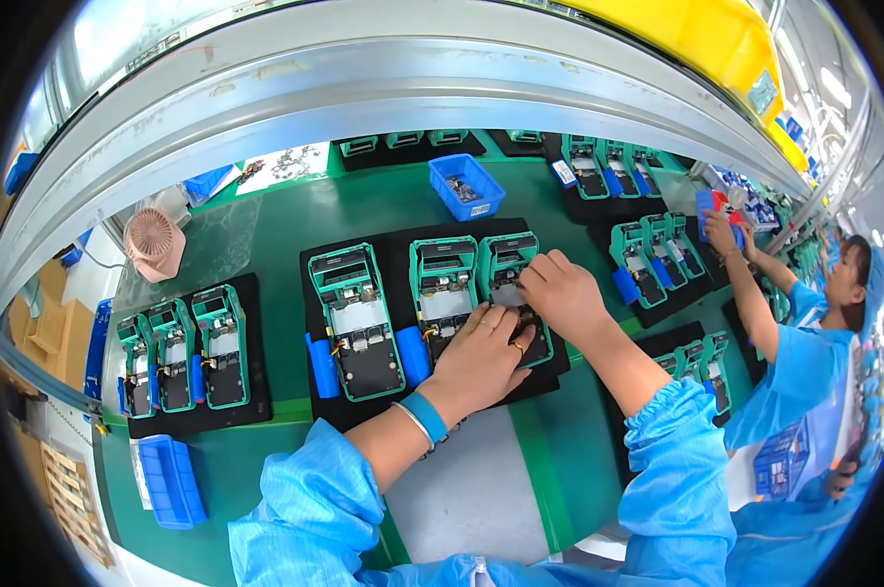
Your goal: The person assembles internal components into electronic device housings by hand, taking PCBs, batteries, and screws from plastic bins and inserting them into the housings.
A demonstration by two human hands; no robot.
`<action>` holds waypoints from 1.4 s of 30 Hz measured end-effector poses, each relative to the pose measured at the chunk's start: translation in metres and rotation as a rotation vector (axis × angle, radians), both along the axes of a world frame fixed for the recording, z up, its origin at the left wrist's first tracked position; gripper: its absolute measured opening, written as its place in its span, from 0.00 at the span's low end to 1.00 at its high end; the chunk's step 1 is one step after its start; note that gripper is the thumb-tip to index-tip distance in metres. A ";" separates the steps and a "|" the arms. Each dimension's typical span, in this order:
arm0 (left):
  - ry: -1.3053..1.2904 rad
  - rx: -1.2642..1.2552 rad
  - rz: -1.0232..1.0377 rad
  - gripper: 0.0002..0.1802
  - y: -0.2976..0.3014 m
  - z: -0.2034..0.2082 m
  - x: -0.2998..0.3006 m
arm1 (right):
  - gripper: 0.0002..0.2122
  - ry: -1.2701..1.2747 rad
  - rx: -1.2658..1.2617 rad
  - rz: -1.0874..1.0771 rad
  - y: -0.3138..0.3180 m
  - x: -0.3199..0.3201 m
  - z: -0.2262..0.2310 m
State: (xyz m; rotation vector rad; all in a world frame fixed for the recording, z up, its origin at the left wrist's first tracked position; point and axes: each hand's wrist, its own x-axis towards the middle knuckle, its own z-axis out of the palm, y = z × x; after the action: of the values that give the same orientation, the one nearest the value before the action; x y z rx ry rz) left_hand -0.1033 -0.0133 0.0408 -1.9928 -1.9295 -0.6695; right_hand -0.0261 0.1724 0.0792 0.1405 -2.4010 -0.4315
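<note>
Both hands press on the green device at the right end of the black tray, left hand flat, right hand pinching it; it looks light, stiff and breakable, best held by its edges.

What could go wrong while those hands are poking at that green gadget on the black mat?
1. Both hands, left and right, crowd the rightmost gadget; a slip might knock its open insides.
2. The left forearm lies close to the middle gadget and its blue battery, so it could nudge them or tug the small wires.
3. The mat reaches the table's front edge, so a push might slide it off.
</note>
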 end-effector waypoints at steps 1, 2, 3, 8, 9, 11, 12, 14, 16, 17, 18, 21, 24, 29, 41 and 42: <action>0.003 -0.002 -0.001 0.31 0.000 0.000 0.000 | 0.07 0.003 -0.002 -0.001 0.001 -0.001 0.001; 0.000 -0.002 0.003 0.31 0.000 0.001 0.000 | 0.07 0.003 0.018 -0.025 0.002 -0.003 0.002; 0.000 0.000 -0.001 0.31 0.001 0.002 0.001 | 0.07 0.006 0.039 -0.058 0.002 -0.001 0.003; 0.004 0.000 -0.017 0.31 0.004 0.003 0.003 | 0.08 0.002 0.040 -0.188 -0.002 0.005 -0.003; -0.009 -0.028 -0.003 0.32 0.002 0.004 0.003 | 0.08 0.019 -0.094 -0.169 -0.004 0.008 -0.002; -0.008 -0.056 0.014 0.32 -0.007 0.007 0.004 | 0.09 0.048 -0.231 -0.145 -0.010 0.015 -0.004; -0.014 -0.020 0.035 0.34 -0.015 0.013 0.006 | 0.10 0.104 -0.491 -0.192 -0.011 0.023 -0.008; -0.056 0.003 0.042 0.38 -0.031 0.033 0.005 | 0.13 0.131 -0.904 -0.317 -0.008 0.047 -0.019; -0.141 0.077 0.064 0.37 -0.058 0.047 -0.009 | 0.17 0.126 -1.155 -0.364 0.007 0.075 -0.052; -0.206 0.122 0.141 0.35 -0.074 0.048 -0.020 | 0.20 0.033 -1.232 -0.426 0.011 0.087 -0.063; -0.198 0.187 0.303 0.30 -0.094 0.050 -0.028 | 0.21 -0.026 -1.309 -0.406 0.007 0.094 -0.065; -0.366 0.295 0.504 0.30 -0.153 0.010 -0.086 | 0.21 -0.096 -1.417 -0.352 -0.012 0.101 -0.068; -1.118 0.139 0.573 0.25 -0.196 -0.028 -0.129 | 0.19 0.004 -1.511 -0.307 -0.020 0.088 -0.080; -1.531 0.169 0.380 0.15 -0.183 -0.017 -0.139 | 0.17 0.008 -1.592 -0.371 -0.023 0.081 -0.068; -1.595 0.134 0.307 0.08 -0.151 0.051 -0.095 | 0.13 0.319 -1.502 -0.325 -0.033 0.105 -0.024; -1.625 0.166 0.294 0.09 -0.146 0.054 -0.088 | 0.13 0.328 -1.489 -0.325 -0.030 0.109 -0.016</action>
State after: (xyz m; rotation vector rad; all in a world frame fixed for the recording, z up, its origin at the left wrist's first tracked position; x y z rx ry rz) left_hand -0.1914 -0.1594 0.0952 -0.7926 -2.4828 -2.7117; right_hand 0.0831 0.1420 0.0634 -0.8915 -1.8421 1.1269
